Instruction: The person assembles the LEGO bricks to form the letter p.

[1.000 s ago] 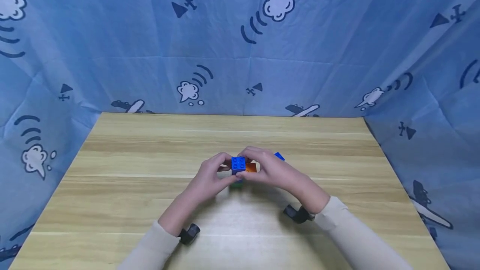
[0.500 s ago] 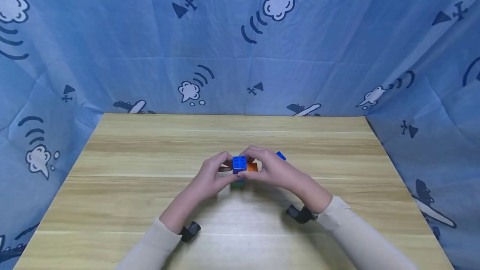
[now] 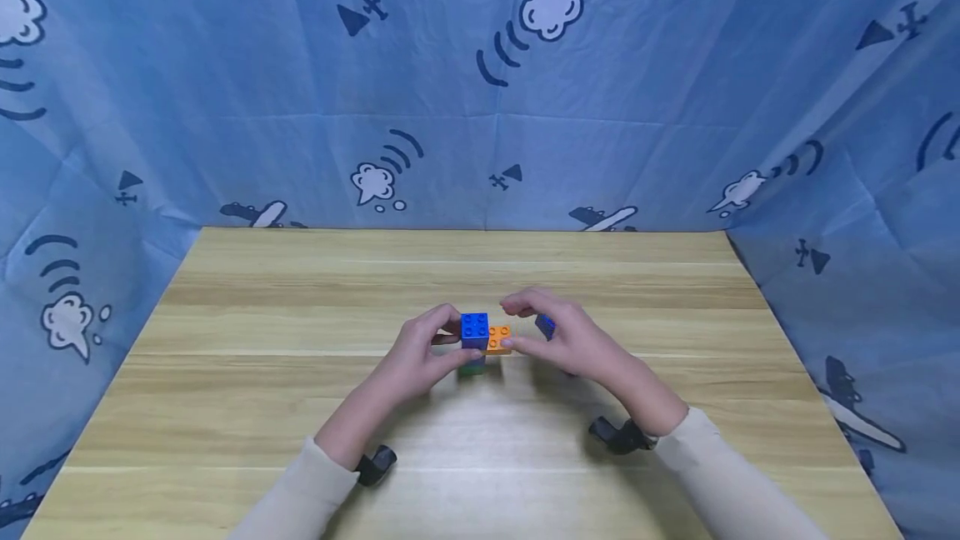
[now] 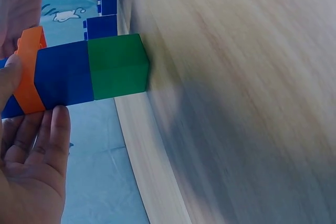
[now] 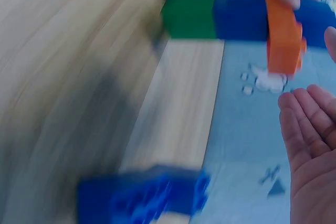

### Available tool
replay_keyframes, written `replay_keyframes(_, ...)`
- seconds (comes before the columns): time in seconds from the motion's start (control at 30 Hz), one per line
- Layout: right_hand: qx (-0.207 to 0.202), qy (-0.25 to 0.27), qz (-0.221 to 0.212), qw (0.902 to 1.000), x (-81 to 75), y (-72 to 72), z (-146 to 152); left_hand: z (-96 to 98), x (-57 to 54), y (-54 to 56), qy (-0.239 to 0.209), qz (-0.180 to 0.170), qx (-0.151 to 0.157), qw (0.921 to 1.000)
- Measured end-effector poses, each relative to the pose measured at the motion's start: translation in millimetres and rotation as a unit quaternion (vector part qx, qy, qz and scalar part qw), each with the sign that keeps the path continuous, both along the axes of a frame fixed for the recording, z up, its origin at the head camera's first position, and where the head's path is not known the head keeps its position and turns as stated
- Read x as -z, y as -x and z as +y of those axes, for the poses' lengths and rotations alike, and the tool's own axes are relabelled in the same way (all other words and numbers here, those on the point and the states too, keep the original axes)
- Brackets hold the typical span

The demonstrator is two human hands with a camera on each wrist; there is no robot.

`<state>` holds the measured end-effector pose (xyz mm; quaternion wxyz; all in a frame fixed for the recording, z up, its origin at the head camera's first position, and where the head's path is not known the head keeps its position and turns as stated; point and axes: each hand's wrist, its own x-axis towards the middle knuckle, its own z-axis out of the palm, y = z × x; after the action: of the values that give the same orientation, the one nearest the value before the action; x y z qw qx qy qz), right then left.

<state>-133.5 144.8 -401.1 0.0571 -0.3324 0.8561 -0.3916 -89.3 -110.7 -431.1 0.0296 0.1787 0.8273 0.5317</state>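
Note:
A stack of toy building bricks stands upright on the table. A green brick (image 4: 118, 66) forms its base, with a blue brick (image 4: 65, 74) above it. Higher up, an orange brick (image 3: 498, 338) juts out to the right, and a blue four-stud brick (image 3: 475, 330) tops the stack. My left hand (image 3: 416, 357) grips the upper stack between thumb and fingers, the thumb lying near the orange brick. Just right of the stack, my right hand (image 3: 577, 340) holds nothing, its fingers and thumb spread apart. In the right wrist view, a gap shows between its fingers and the orange brick.
Loose blue bricks (image 5: 142, 198) lie on the wooden table (image 3: 337, 273) to the right of the stack, partly hidden by the right hand in the head view. A blue patterned cloth (image 3: 450, 65) surrounds the table at the back and sides.
My right hand has let go of the top of the stack and moved right, uncovering the orange brick. My left hand keeps its hold, and the stack stays in place.

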Motion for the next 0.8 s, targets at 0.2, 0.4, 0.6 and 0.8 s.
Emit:
replay_keyframes(0.2, 0.097, -0.042, 0.008, 0.9943, 9.8, 8.9, 33.7, -0.7, -1.0, -0.6, 0.001, -0.005, -0.001, 1.0)
replay_keyframes(0.4, 0.142, -0.071, 0.022, 0.9871, 20.1, 17.0, 56.2, -1.3, -1.2, -1.1, 0.003, -0.003, -0.002, 1.0)
replay_keyframes(0.6, 0.154, -0.108, -0.021, 0.9819, 28.2, 20.7, 56.7, -1.5, -1.7, -1.0, -0.005, -0.008, -0.001, 1.0)
replay_keyframes(0.8, 0.157, -0.145, -0.057, 0.9753, 35.2, 25.1, 49.2, -1.0, -1.5, -0.2, -0.009, -0.01, 0.002, 0.9999)
